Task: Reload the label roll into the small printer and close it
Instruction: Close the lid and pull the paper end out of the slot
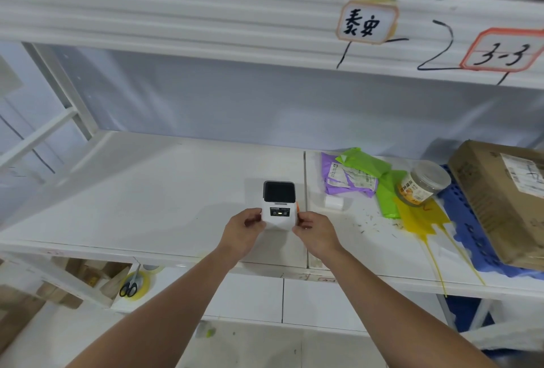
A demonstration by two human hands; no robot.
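A small white printer point(279, 214) with a dark top panel stands on the white shelf point(147, 191), its lit front display facing me. My left hand point(245, 227) grips its left side and my right hand point(313, 230) grips its right side, where a bit of orange shows. The lid looks down. A white label roll point(334, 202) lies on the shelf just right of the printer, apart from both hands.
To the right lie purple point(347, 179) and green point(379, 179) mailer bags, a clear jar point(422, 183), yellow plastic point(421, 216), a blue perforated sheet point(468, 226) and a cardboard box point(503, 199). An upper shelf beam point(206, 20) hangs overhead. Scissors point(131, 285) rest on a tape roll below.
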